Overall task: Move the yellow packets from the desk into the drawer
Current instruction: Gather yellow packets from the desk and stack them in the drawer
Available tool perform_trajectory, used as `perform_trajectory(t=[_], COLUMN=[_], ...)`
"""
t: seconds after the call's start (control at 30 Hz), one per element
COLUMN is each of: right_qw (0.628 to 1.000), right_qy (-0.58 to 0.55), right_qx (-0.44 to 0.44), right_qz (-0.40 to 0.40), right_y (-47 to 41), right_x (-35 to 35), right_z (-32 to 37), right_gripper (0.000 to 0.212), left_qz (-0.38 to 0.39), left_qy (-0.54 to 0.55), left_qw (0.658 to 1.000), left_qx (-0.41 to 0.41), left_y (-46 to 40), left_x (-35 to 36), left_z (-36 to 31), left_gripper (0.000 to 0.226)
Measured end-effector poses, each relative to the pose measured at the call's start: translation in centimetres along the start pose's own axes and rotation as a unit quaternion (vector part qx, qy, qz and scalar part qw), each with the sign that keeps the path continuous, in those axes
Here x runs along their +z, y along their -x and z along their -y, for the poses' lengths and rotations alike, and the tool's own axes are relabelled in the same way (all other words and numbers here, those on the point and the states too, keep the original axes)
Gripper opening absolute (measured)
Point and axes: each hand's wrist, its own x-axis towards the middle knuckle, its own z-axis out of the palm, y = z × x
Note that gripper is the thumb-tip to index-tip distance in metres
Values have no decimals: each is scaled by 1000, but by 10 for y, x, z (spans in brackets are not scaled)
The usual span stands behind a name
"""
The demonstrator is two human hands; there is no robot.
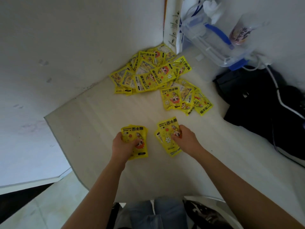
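A small stack of glossy yellow plastic packets (134, 141) is gripped by the left hand (123, 145); another stack (167, 136) is pinched by the right hand (184, 138), near the white desk's (99, 129) front edge. A loose packet heap (158, 76) is seen at the back corner.

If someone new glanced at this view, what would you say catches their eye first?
Most likely the bright heap of yellow packets piled at the far corner of the pale desk, spilling toward a smaller cluster to its right. Nearer the camera, the left hand grips one small stack of packets and the right hand grips another. A dark bag lies at the desk's right edge.
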Motion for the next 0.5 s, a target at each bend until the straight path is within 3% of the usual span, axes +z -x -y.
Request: perform_trajectory(t=[0.2,0.5], right_qw=[995,962], right_qy=[-53,-134], right_qx=[54,164], right_qz=[-64,-173], right_y=[58,169], right_x=[35,88], right_z=[-21,-55], right_gripper=[13,20], left_qz=[51,150], left_qy=[-35,-124], left_qw=[998,977], left_qx=[32,85], left_y=[28,80], left_x=[-3,-12], left_z=[27,77], left_gripper=[35,32])
